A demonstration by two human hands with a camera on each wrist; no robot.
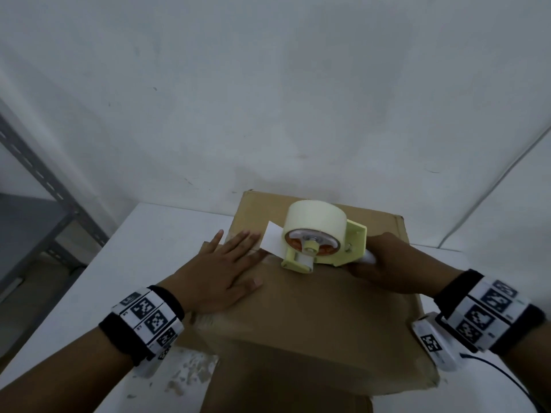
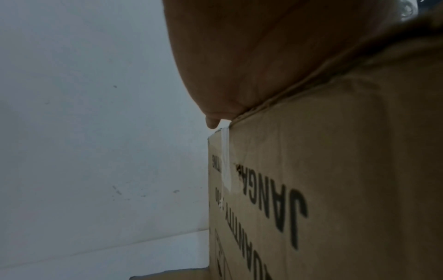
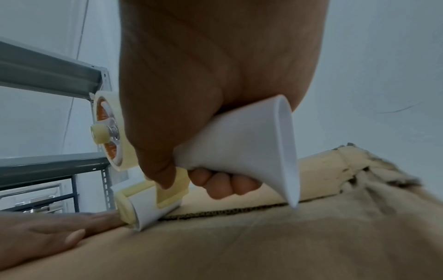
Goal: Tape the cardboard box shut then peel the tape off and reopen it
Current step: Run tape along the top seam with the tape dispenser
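Note:
A brown cardboard box [image 1: 313, 317] stands on the white table with its top flaps down. My left hand [image 1: 220, 269] lies flat on the left part of the lid, fingers straight, pressing it [image 3: 48, 233]. My right hand [image 1: 390, 263] grips the white handle [image 3: 239, 144] of a pale yellow tape dispenser [image 1: 322, 242], whose roller [image 3: 143, 212] rests on the flap seam. A clear tape roll [image 1: 316, 222] sits on it. A strip of tape [image 2: 225, 157] runs down the box's left side, next to printed black letters.
The white table [image 1: 143, 263] runs up to a grey-white wall close behind the box. A grey metal shelf rack [image 1: 35, 210] stands at the left. A thin black cable [image 1: 507, 377] trails off my right wrist.

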